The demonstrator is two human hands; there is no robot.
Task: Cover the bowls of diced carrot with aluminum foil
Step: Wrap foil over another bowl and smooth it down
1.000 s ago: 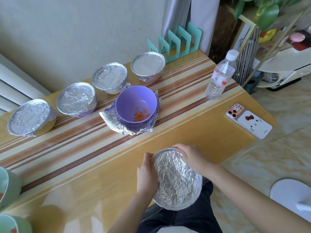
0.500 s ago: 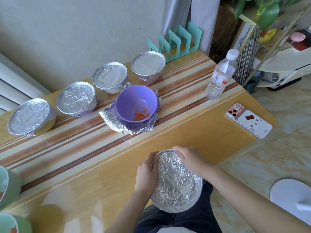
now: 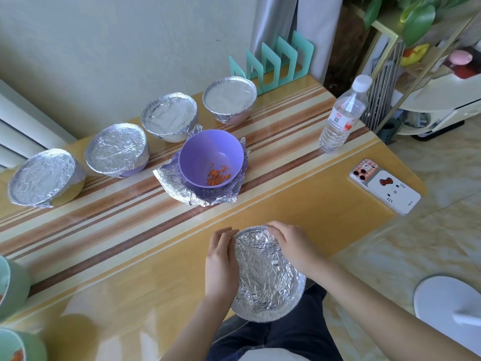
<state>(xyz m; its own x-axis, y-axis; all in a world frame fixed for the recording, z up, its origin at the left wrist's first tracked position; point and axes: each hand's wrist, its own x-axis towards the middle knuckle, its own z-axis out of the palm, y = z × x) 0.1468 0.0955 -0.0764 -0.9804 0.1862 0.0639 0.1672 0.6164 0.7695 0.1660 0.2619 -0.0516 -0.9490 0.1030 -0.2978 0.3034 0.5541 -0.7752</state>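
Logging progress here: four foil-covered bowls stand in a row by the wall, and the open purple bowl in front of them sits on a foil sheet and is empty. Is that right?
Not quite: in the head view the purple bowl is not empty, some diced carrot lies at its bottom. The rest holds: four foil-covered bowls by the wall, foil sheet under it.
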